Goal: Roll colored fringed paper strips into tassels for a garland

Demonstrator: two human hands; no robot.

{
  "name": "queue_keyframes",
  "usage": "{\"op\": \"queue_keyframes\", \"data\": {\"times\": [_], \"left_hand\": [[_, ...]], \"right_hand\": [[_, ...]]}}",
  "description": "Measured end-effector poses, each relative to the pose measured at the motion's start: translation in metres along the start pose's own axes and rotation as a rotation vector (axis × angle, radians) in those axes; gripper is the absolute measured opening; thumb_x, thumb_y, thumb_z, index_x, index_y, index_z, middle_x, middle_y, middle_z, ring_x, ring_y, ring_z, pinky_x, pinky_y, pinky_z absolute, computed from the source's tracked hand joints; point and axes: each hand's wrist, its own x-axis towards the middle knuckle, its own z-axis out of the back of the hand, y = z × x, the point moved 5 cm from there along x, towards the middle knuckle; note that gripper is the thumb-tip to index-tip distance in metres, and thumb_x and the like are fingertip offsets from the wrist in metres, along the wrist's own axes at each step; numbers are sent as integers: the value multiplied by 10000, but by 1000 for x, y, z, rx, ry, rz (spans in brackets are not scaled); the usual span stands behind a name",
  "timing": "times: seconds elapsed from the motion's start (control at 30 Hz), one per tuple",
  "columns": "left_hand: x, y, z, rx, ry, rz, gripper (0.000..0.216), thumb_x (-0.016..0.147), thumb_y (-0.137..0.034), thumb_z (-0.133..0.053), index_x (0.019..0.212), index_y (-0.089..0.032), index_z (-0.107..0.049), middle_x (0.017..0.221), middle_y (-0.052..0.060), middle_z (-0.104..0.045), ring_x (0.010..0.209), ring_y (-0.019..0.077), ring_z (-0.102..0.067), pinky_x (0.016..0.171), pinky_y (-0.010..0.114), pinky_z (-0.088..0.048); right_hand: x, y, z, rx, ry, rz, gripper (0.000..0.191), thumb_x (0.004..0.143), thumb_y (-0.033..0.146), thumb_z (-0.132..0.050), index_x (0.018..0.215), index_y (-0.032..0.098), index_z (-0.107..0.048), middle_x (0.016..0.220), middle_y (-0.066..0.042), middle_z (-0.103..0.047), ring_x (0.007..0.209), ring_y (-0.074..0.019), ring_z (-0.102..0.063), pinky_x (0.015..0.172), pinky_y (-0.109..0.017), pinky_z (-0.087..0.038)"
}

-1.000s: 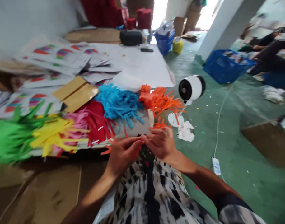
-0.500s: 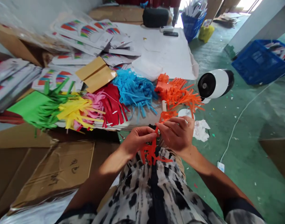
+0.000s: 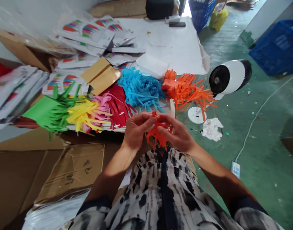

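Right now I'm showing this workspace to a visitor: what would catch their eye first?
Probably the row of fringed paper bundles across the low table, from green on the left through yellow, red and blue to orange. Nearer, the left hand and right hand pinch a small orange fringe piece. A white fan stands right of the orange bundle.

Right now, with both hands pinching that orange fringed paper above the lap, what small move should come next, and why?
Probably keep gathering the strip: the left hand and right hand both pinch the orange fringed paper at its top, and its cut strands hang loose and uneven below.
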Motion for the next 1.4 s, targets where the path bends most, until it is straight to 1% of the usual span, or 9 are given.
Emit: {"op": "queue_keyframes", "data": {"times": [0.1, 0.2, 0.3, 0.43, 0.7, 0.97, 1.07, 1.2, 1.4], "left_hand": [[17, -22, 20, -76, -109, -145, 263, 725, -426, -933, 785, -230, -770, 871, 9, -778, 900, 169, -739, 889, 314, -594], [25, -41, 38, -94, -205, -196, 287, 745, -443, -914, 804, -221, -743, 880, 13, -766, 826, 149, -727, 793, 284, -600], [19, -43, 37, -7, -196, -199, 266, 766, -395, -903, 794, -198, -725, 864, 24, -755, 785, 150, -727, 763, 281, -596], [1, -27, 7, 133, -54, -174, 222, 819, -373, -876, 817, -193, -745, 932, 43, -746, 829, 166, -745, 818, 301, -602], [-16, -10, -21, 280, 157, -163, 138, 898, -302, -806, 839, -183, -770, 917, 57, -733, 889, 162, -709, 804, 246, -572], [-9, 15, -11, 20, -35, 34, 211, 808, -323, -893, 885, -183, -757, 860, 28, -768, 784, 133, -724, 745, 214, -585], [4, 20, -5, -47, -52, 77, 254, 808, -338, -895, 983, -195, -780, 868, 24, -777, 780, 127, -731, 729, 200, -576], [16, 27, 10, -127, -32, 176, 246, 826, -383, -877, 924, -183, -773, 798, 26, -775, 733, 122, -719, 688, 190, -559], [11, 32, 44, -195, -14, 309, 278, 863, -419, -837, 932, -190, -697, 745, 12, -746, 671, 121, -674, 643, 200, -540]], "right_hand": [[-16, -13, -11, -145, 152, 35, 188, 1028, 274, -549, 937, 192, -691, 786, 15, -685, 692, -130, -600, 655, -260, -460], [-32, -19, -4, -280, 210, 64, 186, 1001, 182, -528, 1011, 203, -713, 941, -31, -745, 845, -173, -671, 762, -306, -515], [-34, -10, 19, -371, -6, 60, 372, 948, 126, -538, 1259, 261, -691, 1256, -75, -737, 1156, -248, -678, 978, -442, -533], [-22, 18, 35, -345, -302, 85, 275, 977, 200, -601, 1223, 273, -701, 1182, -66, -749, 1128, -247, -684, 994, -459, -536], [1, 23, 17, -200, -307, 143, 58, 998, 259, -664, 992, 262, -721, 968, -9, -741, 950, -189, -691, 876, -374, -548], [10, 16, 11, -271, -353, 145, 109, 1004, 277, -651, 906, 262, -696, 900, -15, -728, 875, -202, -674, 824, -388, -526], [46, 17, 18, -280, -299, 137, 144, 1024, 301, -624, 920, 253, -713, 909, -20, -747, 873, -192, -690, 817, -359, -532], [142, -4, 42, -547, -290, 125, 188, 1016, 315, -603, 974, 241, -770, 999, -47, -787, 913, -216, -705, 850, -359, -520], [287, -82, 69, -1084, -148, -291, 330, 1005, 277, -527, 1186, 196, -790, 1196, -142, -777, 1120, -317, -693, 938, -414, -500]]}}
